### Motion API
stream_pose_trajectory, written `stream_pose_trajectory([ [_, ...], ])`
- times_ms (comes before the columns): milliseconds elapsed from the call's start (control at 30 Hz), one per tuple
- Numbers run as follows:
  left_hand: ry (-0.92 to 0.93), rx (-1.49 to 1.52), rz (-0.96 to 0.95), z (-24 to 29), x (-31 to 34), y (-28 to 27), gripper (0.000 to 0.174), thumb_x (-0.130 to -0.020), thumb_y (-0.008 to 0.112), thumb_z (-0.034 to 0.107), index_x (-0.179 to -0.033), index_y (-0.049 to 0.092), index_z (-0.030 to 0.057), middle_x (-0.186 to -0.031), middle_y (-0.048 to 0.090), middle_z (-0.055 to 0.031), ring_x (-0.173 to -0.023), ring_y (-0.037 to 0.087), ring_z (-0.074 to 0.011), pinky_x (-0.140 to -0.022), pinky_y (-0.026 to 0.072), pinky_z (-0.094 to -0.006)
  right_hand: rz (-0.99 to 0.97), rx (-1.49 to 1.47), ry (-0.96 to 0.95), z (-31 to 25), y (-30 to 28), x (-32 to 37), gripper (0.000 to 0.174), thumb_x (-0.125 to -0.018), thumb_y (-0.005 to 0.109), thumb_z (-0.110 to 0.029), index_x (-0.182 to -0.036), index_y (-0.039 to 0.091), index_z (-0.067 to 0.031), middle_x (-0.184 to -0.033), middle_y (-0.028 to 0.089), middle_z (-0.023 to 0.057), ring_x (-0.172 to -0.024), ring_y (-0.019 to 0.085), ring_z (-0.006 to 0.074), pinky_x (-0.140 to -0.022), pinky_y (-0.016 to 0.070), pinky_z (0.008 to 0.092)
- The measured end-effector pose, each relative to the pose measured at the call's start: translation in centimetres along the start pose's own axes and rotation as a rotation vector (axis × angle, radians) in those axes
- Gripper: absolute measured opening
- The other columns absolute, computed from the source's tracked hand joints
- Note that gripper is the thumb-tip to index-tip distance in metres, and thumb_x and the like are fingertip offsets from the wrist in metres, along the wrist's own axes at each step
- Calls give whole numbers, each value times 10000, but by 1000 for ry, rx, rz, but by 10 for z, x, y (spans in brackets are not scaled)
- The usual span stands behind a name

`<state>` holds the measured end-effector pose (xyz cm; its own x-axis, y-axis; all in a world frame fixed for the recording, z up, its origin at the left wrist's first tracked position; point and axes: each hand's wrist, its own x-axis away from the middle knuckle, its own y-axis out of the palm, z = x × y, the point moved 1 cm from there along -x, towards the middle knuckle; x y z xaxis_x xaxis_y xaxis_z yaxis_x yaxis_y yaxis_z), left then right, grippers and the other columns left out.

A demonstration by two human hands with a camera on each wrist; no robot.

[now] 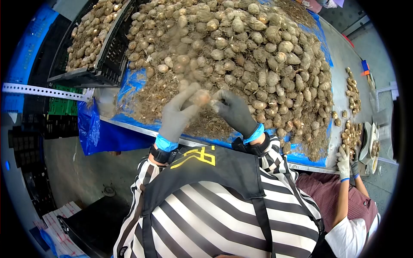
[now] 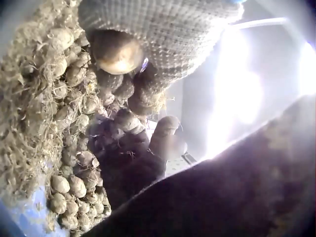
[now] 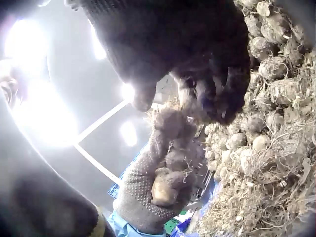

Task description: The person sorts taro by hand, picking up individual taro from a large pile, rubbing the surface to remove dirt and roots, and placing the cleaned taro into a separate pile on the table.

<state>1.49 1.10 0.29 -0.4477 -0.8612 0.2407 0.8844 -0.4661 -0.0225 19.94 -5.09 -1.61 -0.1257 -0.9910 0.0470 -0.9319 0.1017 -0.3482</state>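
My left hand [image 1: 180, 111], in a light grey knit glove with a blue cuff, holds a brown taro [image 1: 202, 98] over the near side of the heap. In the left wrist view a smooth, pale-ended taro [image 2: 117, 53] sits against that glove. The right wrist view shows a taro [image 3: 164, 190] in the left palm, with more brown lumps along the fingers. Facing it, my right hand [image 1: 235, 112] wears a dark grey glove. Its fingers curl, with a small pale lump [image 1: 213, 103] at the tips. Dark shadow hides much of the fingers in the right wrist view.
A big heap of hairy taros [image 1: 258, 51] covers the table on blue plastic sheeting [image 1: 133, 81]. At upper left stands a black crate [image 1: 112, 60] full of taros. On the right, another person's gloved hand [image 1: 343, 162] is beside smaller taros and a scale [image 1: 368, 144].
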Motion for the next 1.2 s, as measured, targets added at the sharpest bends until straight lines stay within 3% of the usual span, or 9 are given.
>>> stream_pose_trajectory([
  [67,-5,-24,-20,-2,0,-2,560,-812,651,-17,-1358,570,74,-792,574,57,-660,488,-15,-569,407,-180,117,-47,13,-7,3,-2,199,-811,708,-174,-975,686,-63,-875,688,102,-805,660,223,-736,523,338],
  [267,108,-179,-79,-2,1,-2,578,-784,685,11,-1347,583,89,-911,576,36,-703,499,-39,-641,449,-204,239,26,-466,-16,9,-4,147,-823,669,-98,-964,685,-59,-979,680,99,-892,648,270,-816,511,357],
  [467,290,-468,-162,5,3,-4,581,-748,705,38,-1318,603,87,-966,588,-21,-715,529,-85,-689,475,-238,415,33,-232,1,3,-26,87,-871,602,-107,-907,662,-55,-851,643,102,-784,618,274,-733,490,377],
  [633,362,-413,-155,-8,-2,-12,616,-749,707,47,-1348,564,77,-1028,609,-48,-797,577,-113,-741,492,-261,135,36,-91,12,-18,-17,204,-863,657,-209,-989,687,-51,-978,681,131,-899,654,262,-780,508,369],
  [767,232,-396,-142,2,2,-7,680,-753,709,78,-1400,498,67,-1203,614,-106,-939,625,-145,-821,503,-275,162,-21,-399,-16,6,-6,220,-781,732,-133,-981,701,-46,-1045,675,111,-918,650,255,-796,516,379],
  [833,326,-480,-150,7,0,0,714,-756,704,96,-1427,463,61,-1287,592,-132,-991,631,-155,-845,503,-280,131,-139,-377,-3,17,-3,194,-772,728,-103,-955,701,-43,-1009,670,111,-898,644,247,-782,515,364],
  [900,218,-422,-213,3,2,-4,732,-754,694,104,-1440,444,57,-1310,580,-132,-999,625,-161,-850,501,-283,131,-158,-356,-5,22,-3,137,-779,709,-82,-910,699,-42,-883,653,106,-826,638,222,-744,509,339],
  [1000,178,-410,-244,10,8,-5,754,-746,683,105,-1454,428,61,-1323,576,-123,-1024,612,-163,-871,492,-288,115,-210,-86,-9,22,-10,114,-817,679,-115,-910,703,-53,-823,661,126,-767,645,241,-710,504,341],
  [1200,342,-271,-242,-3,3,-22,714,-742,674,99,-1428,477,81,-1404,530,-122,-1237,530,-198,-1012,416,-313,74,132,33,23,1,-16,283,-892,601,-307,-959,708,-53,-842,684,160,-782,658,314,-713,509,386],
])
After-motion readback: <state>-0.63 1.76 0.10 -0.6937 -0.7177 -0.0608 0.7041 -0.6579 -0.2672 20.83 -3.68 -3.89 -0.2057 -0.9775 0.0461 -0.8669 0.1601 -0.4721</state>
